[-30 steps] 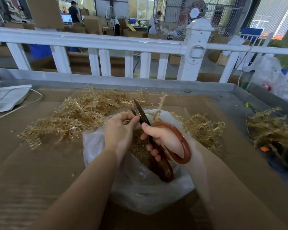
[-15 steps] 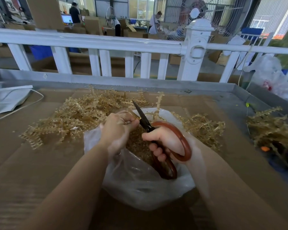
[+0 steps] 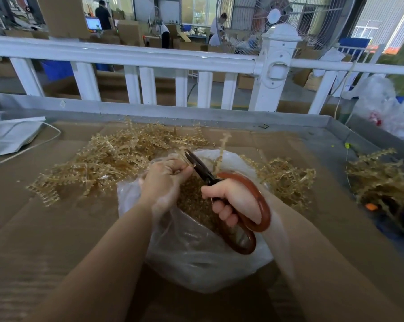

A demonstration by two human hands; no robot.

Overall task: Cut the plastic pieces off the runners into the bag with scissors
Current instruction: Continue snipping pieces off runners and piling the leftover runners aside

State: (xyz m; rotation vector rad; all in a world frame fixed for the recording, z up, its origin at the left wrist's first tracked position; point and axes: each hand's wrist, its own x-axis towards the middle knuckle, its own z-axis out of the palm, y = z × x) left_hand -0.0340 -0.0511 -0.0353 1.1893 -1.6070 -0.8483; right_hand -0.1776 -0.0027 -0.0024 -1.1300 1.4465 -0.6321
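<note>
- Bare cardboard (image 3: pixel 45 228) lies open on the near left, beside the bag (image 3: pixel 196 259).
- A heap of runners (image 3: pixel 108 159) crowds the far left; a smaller tangle (image 3: pixel 287 177) sits right of the bag.
- Both hands and the scissors (image 3: pixel 240 219) fill the bag's mouth.
- The metal rim (image 3: pixel 173 112) and white fence (image 3: pixel 150 56) close the far side.
</note>
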